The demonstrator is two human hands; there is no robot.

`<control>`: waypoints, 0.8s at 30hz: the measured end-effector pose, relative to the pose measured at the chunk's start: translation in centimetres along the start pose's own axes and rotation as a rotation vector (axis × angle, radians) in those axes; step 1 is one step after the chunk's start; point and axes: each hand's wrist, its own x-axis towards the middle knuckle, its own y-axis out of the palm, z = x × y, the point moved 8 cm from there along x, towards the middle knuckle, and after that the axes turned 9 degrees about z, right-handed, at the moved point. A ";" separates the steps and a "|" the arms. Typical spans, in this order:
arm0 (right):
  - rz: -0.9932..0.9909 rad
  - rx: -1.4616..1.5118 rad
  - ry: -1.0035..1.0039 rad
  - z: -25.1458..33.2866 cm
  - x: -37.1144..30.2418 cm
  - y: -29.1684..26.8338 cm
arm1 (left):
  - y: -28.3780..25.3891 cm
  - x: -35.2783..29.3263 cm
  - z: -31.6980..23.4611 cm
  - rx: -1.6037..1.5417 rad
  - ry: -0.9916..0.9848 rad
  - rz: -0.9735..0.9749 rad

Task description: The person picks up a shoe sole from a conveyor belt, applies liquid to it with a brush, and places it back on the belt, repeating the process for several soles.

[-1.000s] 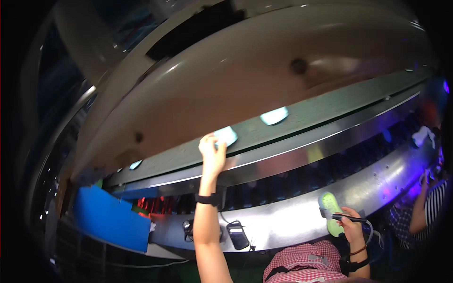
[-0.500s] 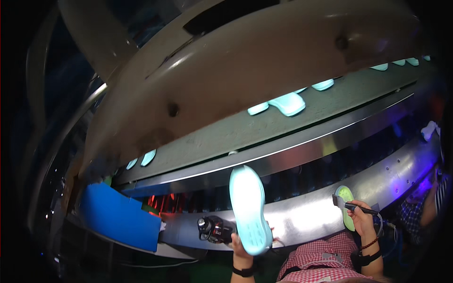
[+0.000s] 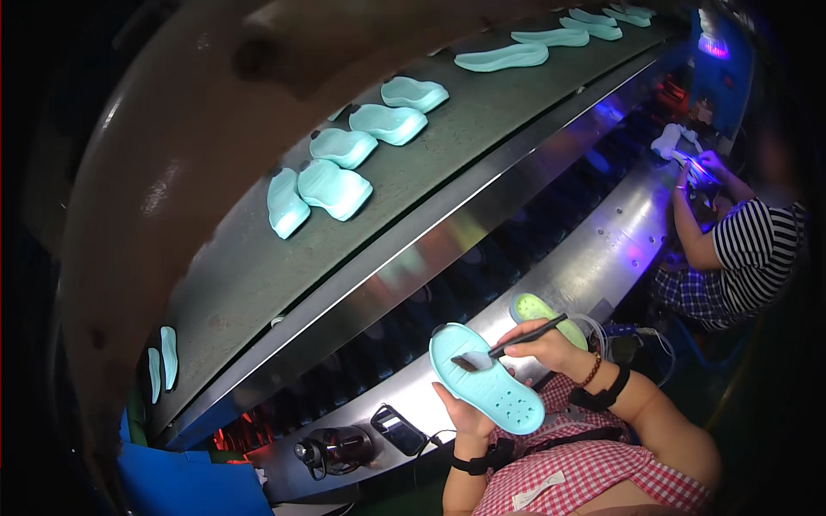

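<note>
My left hand [image 3: 462, 417] is closed around the edge of a light blue shoe sole [image 3: 508, 402], held tilted above the metal ledge. One end of the sole has small holes and the other has grooves. In my right hand [image 3: 551, 346] is a black-handled brush [image 3: 527, 335]. Its flat bristle end lies over the grooved part of the sole and seems to touch it. Just behind my right hand, a yellow-green sole [image 3: 532, 308] with holes rests on the ledge, partly covered by the hand.
Light blue soles [image 3: 335, 189] lie on a dark conveyor belt [image 3: 249, 267] beyond a metal rail. A dark bottle [image 3: 340, 451] and a phone [image 3: 399, 430] sit on the ledge [image 3: 551, 267] at left. At right a co-worker [image 3: 748, 232] handles a whitish piece under violet light.
The brush has moved from beside the yellow-green sole onto the light blue sole. That sole has come closer to my right hand and tilted. The view has turned, showing more belt and the co-worker.
</note>
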 end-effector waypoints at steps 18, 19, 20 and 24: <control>0.322 -0.945 -0.406 2.8 -1.9 6.7 | -3.5 -2.4 -2.2 0.502 0.253 -0.450; 0.439 -0.936 -0.254 2.4 -2.8 6.6 | -3.3 -3.1 -3.7 0.517 0.335 -0.440; 0.553 -0.882 -0.113 1.6 -3.8 6.3 | -4.8 -4.2 -4.7 0.548 0.342 -0.486; 0.477 -0.537 -0.012 3.6 -3.8 5.3 | -2.3 -4.1 -2.8 0.301 0.147 -0.243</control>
